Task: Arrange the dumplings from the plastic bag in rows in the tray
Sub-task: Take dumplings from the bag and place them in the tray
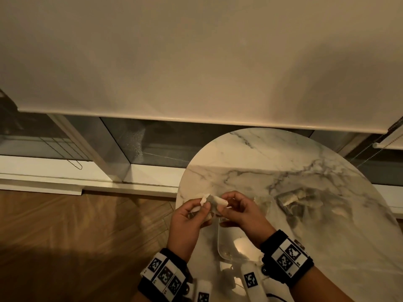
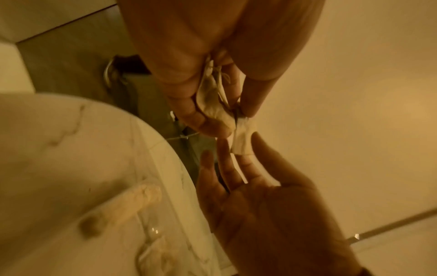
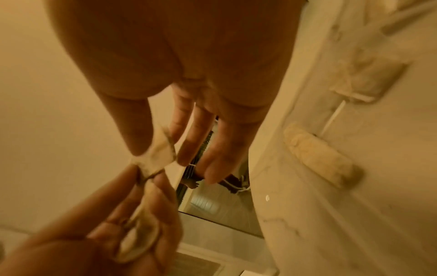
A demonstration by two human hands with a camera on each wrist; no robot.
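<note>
- both hands raised over the near-left edge of the round marble table (image 1: 272, 162), meeting at a pale dumpling (image 1: 214, 200).
- left hand (image 1: 189, 219): fingers curled round pale dumpling material; the left wrist view shows thumb and fingers closed on a wrinkled piece (image 2: 212, 100).
- right hand (image 1: 236, 211): thumb and forefinger pinch the other end; the remaining fingers (image 3: 208, 149) hang loosely extended, holding nothing.
- the two pieces look joined or stuck; cannot tell whether it is one dumpling or two. my read: pulling them apart.
- clear tray (image 1: 226, 247) sits on the table under the right wrist; the visible part shows only crumbs, no dumplings in rows. part of it is hidden by the wrist.
- clear plastic bag (image 1: 290, 200) lies to the right on the table, pale dumplings inside.
- progress, judged: very early; placing appears not yet begun, nearly all rows left to do.
</note>
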